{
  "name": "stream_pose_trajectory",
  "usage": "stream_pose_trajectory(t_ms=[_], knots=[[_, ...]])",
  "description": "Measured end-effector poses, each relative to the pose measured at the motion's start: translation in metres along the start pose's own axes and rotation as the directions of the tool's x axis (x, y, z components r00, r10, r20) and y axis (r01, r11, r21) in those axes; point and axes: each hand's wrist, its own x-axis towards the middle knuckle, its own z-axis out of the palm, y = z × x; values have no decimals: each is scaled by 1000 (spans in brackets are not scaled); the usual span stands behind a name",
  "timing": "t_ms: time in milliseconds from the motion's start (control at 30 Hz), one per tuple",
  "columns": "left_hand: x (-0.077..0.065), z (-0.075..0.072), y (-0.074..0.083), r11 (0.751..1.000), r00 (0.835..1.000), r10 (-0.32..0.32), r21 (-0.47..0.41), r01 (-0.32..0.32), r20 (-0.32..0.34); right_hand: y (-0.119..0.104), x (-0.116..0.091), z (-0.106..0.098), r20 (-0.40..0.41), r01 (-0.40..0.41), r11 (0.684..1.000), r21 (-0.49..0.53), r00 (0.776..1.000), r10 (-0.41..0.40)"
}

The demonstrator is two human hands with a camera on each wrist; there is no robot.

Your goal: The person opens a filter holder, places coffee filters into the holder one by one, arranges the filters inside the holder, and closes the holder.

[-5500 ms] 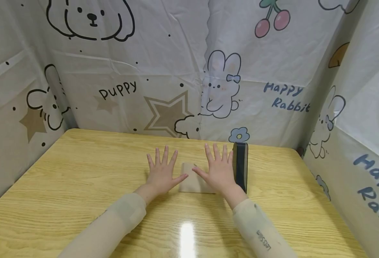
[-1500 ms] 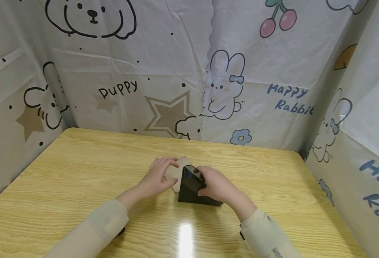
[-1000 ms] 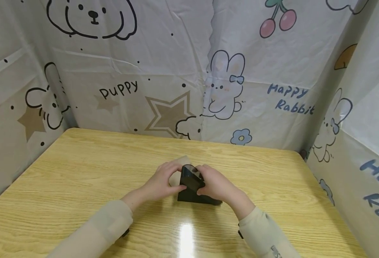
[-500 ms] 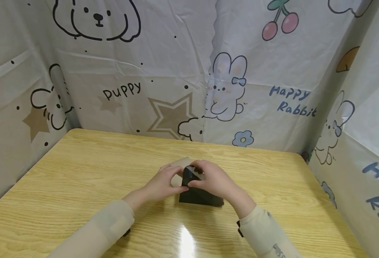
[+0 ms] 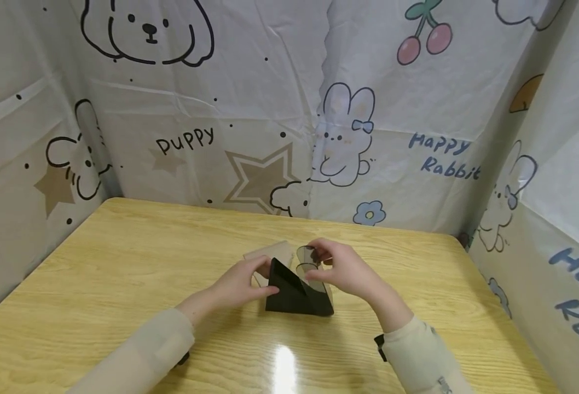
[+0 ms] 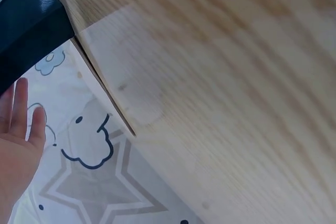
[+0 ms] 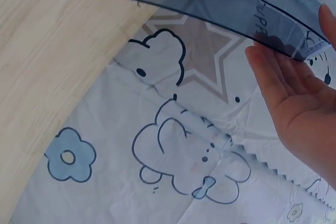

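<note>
A black wedge-shaped box (image 5: 289, 300) with a smoky see-through cover (image 5: 307, 255) stands mid-table. My left hand (image 5: 234, 284) holds the box's tall left end, thumb in front and fingers behind. With thumb and fingers, my right hand (image 5: 348, 271) pinches the cover, which is swung out to the right of the box. In the right wrist view, the tinted cover (image 7: 210, 17) runs from the hand towards the upper left. The left wrist view catches the box's dark side (image 6: 31, 30) above my left fingers.
A flat beige notebook-like piece (image 5: 276, 254) lies turned at an angle behind the box, partly hidden by it and my left hand. The wood-grain table (image 5: 161, 246) meets a printed cloth (image 5: 250, 98) at its back and sides.
At first both hands were spread open, the box standing upright at right. My right hand brought it to the middle, my left gripped it, and the cover has swung right, away from the box.
</note>
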Motion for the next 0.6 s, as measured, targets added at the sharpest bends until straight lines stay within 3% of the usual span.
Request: stream_pose_trajectory(t_ms=[600], knots=[[-15, -7, -3, 999, 999, 1, -47, 1, 53, 8, -16, -18, 27, -32, 999, 35, 999, 31]])
